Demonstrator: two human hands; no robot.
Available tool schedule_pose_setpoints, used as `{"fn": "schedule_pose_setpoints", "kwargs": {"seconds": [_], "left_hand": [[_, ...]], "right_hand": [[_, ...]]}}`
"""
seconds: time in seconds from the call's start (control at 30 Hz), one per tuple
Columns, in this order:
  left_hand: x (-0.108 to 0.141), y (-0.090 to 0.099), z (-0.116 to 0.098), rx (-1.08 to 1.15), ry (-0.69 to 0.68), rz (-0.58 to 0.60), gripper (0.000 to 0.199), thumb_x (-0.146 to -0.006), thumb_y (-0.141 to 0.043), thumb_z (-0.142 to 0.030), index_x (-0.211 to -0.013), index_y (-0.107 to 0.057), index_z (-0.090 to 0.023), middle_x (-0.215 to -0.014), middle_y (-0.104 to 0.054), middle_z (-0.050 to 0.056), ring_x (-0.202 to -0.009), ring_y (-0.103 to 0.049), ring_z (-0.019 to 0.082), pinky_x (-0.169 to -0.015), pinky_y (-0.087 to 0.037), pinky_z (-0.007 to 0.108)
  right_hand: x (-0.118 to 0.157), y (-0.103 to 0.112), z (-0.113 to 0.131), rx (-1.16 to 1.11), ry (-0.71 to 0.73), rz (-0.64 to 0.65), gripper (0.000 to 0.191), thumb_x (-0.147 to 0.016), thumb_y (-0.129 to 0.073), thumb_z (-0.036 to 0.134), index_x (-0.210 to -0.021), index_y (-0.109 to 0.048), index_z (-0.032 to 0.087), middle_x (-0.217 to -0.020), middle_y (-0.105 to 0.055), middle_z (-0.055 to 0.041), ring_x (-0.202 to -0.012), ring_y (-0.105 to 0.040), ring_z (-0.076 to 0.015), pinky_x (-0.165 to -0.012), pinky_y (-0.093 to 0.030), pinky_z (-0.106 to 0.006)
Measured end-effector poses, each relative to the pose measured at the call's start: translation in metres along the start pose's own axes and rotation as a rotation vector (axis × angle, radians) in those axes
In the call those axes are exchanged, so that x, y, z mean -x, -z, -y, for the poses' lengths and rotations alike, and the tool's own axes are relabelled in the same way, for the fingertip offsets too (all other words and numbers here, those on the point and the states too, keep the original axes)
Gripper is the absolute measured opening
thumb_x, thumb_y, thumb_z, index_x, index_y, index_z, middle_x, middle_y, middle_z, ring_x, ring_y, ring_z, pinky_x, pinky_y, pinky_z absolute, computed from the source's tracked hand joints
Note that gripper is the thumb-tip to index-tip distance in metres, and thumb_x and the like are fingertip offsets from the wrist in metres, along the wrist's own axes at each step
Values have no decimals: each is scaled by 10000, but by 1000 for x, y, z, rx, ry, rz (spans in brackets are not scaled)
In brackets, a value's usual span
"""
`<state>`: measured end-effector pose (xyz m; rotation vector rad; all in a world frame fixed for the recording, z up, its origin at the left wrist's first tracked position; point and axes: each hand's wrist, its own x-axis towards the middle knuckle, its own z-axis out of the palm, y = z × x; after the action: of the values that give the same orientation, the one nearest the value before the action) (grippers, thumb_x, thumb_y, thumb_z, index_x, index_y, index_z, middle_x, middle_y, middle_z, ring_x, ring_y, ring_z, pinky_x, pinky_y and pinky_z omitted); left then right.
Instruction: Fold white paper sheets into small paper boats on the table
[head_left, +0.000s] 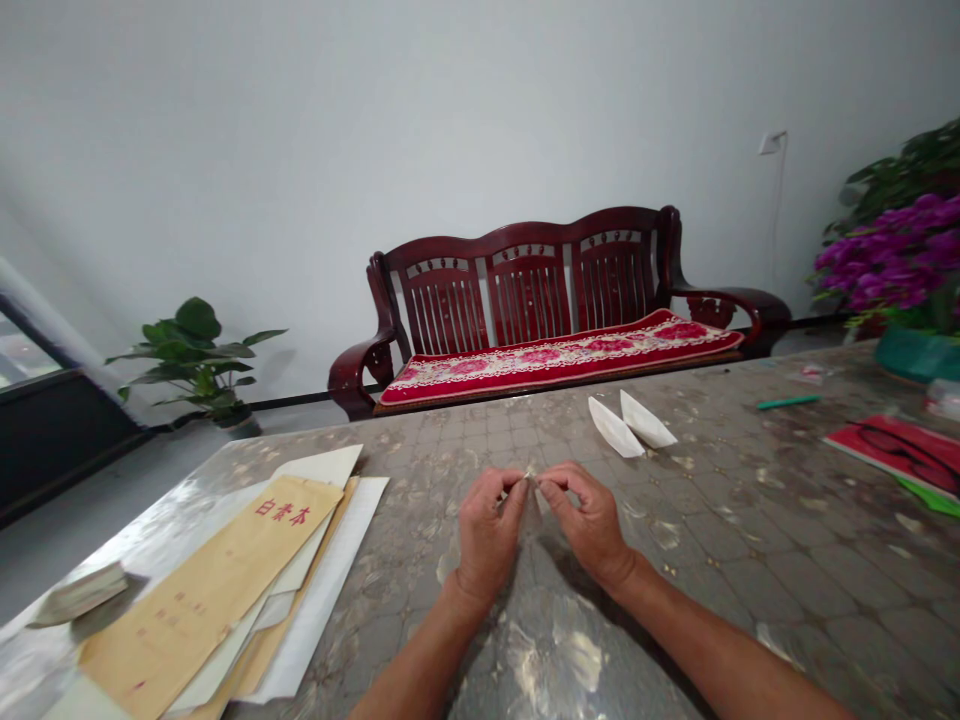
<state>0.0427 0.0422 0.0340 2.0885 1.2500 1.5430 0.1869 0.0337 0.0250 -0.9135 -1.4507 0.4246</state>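
My left hand (489, 525) and my right hand (589, 520) meet above the middle of the patterned table, thumbs and forefingers pinched close together. Between the fingertips a small pale piece (530, 474) shows; most of it is hidden, and I cannot make out what it is. Beyond my right hand, two folded white paper shapes with pointed ends lie side by side, a left one (615, 428) and a right one (646, 420).
Yellow booklet (217, 580) and loose papers lie at left beside a small thick pad (81, 594). At right are a green pen (787, 402), a red book (892, 447) with glasses on it and purple flowers (892, 250). A wooden bench (525, 290) stands behind.
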Motion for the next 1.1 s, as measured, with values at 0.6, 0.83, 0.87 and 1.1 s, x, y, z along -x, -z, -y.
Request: {"fn": "schedule_pose_setpoints", "kwargs": {"seconds": [0.6, 0.83, 0.87, 1.1], "left_hand": [[-8, -1, 1, 165, 206, 83, 190, -850, -590, -311, -780, -713, -185, -706, -664, -5, -673, -602, 138, -640, -467, 235], [-10, -1, -3, 20, 174, 65, 190, -831, -629, -333, -737, -707, -187, -690, -681, 1, -638, -607, 142, -636, -470, 242], [-10, -1, -3, -6, 150, 70, 191, -841, -616, -319, -729, -700, -189, -689, -679, 0, -637, -604, 139, -640, -469, 240], [-16, 8, -5, -8, -28, 192, 182, -873, -568, -256, -771, -708, -202, -739, -685, 24, -727, -619, 151, -709, -476, 244]], "right_hand": [[-5, -5, -7, -95, -242, 48, 241, -799, -650, 377, -663, -652, 178, -635, -590, 0, -605, -530, -132, -565, -438, -238], [-3, -4, -5, 125, -67, 27, 250, -844, -599, 318, -625, -608, 196, -610, -538, 15, -561, -483, -117, -536, -394, -230], [-3, -4, -6, 135, -62, 36, 254, -847, -595, 314, -622, -602, 196, -610, -535, 16, -562, -483, -116, -539, -393, -230], [-6, 1, -11, 78, -108, 152, 151, -799, -614, 270, -667, -636, 199, -635, -575, 14, -607, -528, -133, -558, -409, -229]]}}
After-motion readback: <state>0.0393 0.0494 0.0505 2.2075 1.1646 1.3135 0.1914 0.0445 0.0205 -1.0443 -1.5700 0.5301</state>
